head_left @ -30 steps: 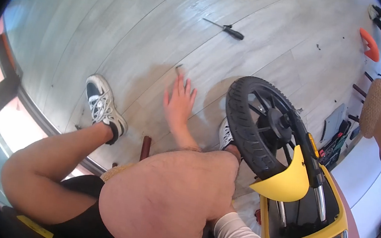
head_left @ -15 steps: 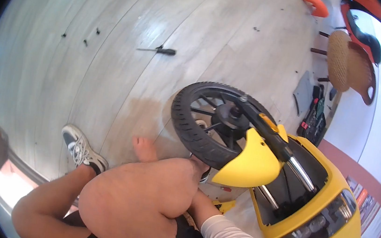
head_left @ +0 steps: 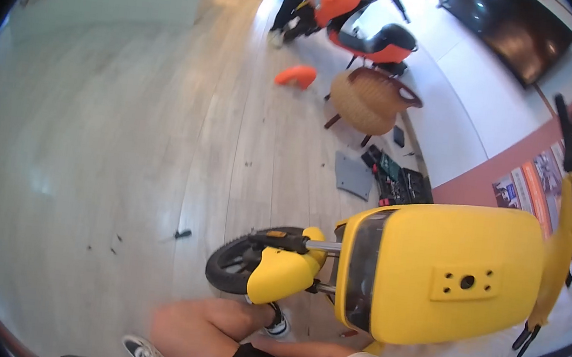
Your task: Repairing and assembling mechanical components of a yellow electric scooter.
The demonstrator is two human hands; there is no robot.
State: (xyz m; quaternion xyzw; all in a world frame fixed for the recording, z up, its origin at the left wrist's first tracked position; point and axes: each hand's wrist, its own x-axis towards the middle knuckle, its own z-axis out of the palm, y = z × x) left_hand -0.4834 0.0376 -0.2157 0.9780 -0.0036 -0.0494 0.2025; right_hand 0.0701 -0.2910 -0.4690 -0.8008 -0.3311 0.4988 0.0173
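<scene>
A yellow electric scooter (head_left: pixel 410 263) lies tipped on my right. Its black front wheel (head_left: pixel 225 265) and yellow front fender (head_left: pixel 282 277) point left, and its handlebar (head_left: pixel 562 245) stands at the far right. My bare right forearm (head_left: pixel 305 353), below a white sleeve, reaches left beneath the fork and passes behind my raised leg. The right hand is hidden there, so what it touches cannot be seen. My left hand is out of view. On the floor left of the wheel lies a dark-handled screwdriver (head_left: pixel 183 234), with small screws (head_left: pixel 113 251) beyond it.
A grey panel (head_left: pixel 353 177) and an open tool case (head_left: pixel 405 185) lie beyond the scooter. Farther back are a woven stool (head_left: pixel 361 102), a loose orange fender (head_left: pixel 295 76) and an orange scooter (head_left: pixel 390 42). A co-worker (head_left: pixel 293 3) stands beside it. A screen (head_left: pixel 514 32) hangs on the wall.
My view has swung up and to the right, bringing in the scooter's full front, the handlebar and the co-worker. Fingers seen past my knee before are now hidden.
</scene>
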